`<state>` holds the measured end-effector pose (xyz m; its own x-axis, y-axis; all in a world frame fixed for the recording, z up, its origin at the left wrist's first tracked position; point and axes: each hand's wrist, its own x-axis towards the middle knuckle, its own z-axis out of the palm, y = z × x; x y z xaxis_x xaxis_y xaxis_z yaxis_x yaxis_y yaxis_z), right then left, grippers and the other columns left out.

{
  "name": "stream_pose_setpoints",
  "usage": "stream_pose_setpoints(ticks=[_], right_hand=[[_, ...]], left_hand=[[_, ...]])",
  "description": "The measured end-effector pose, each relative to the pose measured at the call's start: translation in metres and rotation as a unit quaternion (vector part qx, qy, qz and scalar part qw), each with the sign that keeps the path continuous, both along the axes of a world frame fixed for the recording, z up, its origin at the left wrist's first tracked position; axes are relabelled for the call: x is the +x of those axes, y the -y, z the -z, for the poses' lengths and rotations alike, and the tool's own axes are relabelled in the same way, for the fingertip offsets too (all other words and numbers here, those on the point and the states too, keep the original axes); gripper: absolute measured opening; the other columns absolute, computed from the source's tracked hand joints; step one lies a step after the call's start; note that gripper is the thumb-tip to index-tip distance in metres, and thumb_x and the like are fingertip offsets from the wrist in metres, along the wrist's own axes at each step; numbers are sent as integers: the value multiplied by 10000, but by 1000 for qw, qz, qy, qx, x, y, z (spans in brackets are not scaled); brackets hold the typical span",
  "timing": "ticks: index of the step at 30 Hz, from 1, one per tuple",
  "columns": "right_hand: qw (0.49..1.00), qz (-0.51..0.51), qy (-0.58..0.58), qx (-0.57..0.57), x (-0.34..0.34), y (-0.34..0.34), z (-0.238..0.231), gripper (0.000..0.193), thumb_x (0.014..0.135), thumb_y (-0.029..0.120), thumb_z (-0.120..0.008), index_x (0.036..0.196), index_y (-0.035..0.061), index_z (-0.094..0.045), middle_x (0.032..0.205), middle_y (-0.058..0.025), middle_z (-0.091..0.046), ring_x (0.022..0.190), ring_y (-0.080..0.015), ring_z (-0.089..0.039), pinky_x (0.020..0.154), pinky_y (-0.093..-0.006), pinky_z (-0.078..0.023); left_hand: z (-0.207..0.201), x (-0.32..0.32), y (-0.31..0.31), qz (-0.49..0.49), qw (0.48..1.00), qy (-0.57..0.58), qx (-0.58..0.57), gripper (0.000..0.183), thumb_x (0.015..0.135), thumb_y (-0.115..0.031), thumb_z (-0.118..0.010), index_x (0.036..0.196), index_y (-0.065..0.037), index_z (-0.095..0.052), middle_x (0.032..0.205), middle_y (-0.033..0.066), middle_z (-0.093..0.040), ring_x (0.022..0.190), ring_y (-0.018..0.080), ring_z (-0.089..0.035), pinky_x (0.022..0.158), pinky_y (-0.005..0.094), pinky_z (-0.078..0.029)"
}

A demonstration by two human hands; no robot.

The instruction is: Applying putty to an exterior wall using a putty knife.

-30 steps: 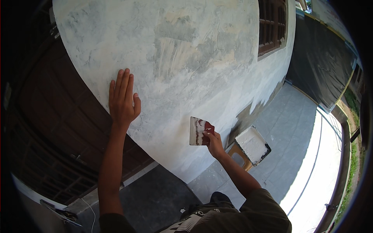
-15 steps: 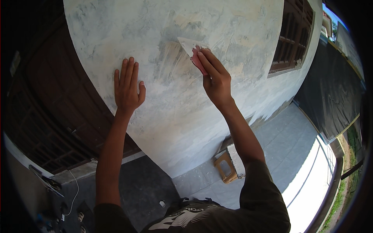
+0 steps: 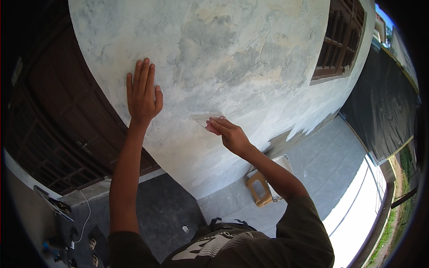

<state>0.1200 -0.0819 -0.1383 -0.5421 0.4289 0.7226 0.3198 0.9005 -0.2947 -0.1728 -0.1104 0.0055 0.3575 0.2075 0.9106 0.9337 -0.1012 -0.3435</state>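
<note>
My left hand (image 3: pixel 144 96) lies flat on the wall (image 3: pixel 178 152), its fingers stretched upward, near the wall's left edge beside the dark door. Lower and to the right, my right hand (image 3: pixel 232 136) grips a putty knife (image 3: pixel 212 127) with a reddish handle part and a pale, smeared blade. The blade rests against the wall and points up and left. Fingers cover much of the handle. White and grey patches of filler coat the wall, with streaks and rough spots around the blade.
A brown wooden door (image 3: pixel 62 98) stands left, a brown-framed window (image 3: pixel 338 40) upper right. Below the wall, a tan stool (image 3: pixel 258 190) with a white-smeared top sits on grey tiles (image 3: pixel 313 165). A white cable (image 3: pixel 87 219) and sandals (image 3: pixel 93 243) lie lower left. A black sheet (image 3: pixel 377 102) hangs right.
My right hand has swept the putty knife down the wall and slightly left, from above the left hand's wrist level to below it. The left hand stays flat on the wall.
</note>
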Motion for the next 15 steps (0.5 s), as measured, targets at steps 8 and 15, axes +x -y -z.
stream_pose_setpoints(ticks=[8,15], right_hand=[[934,103,-166,300,-12,-43,-156,686,734,-169,-583,1390,28,-550,1494,-182,-474,1388,-393,-444,1145,-513,-379],[955,65,-44,286,-22,-65,-53,650,778,-84,-607,1415,-1,-514,1543,-202,-412,1434,-388,-389,1141,-507,-380]], left_hand=[[1,-1,0,-9,1000,-3,4,557,904,-140,-477,1439,13,-499,1563,140,-432,1484,291,-355,1204,503,-219],[-1,0,3,-13,1000,-6,4,561,896,-134,-476,1438,7,-503,1559,143,-438,1484,292,-357,1202,506,-218]])
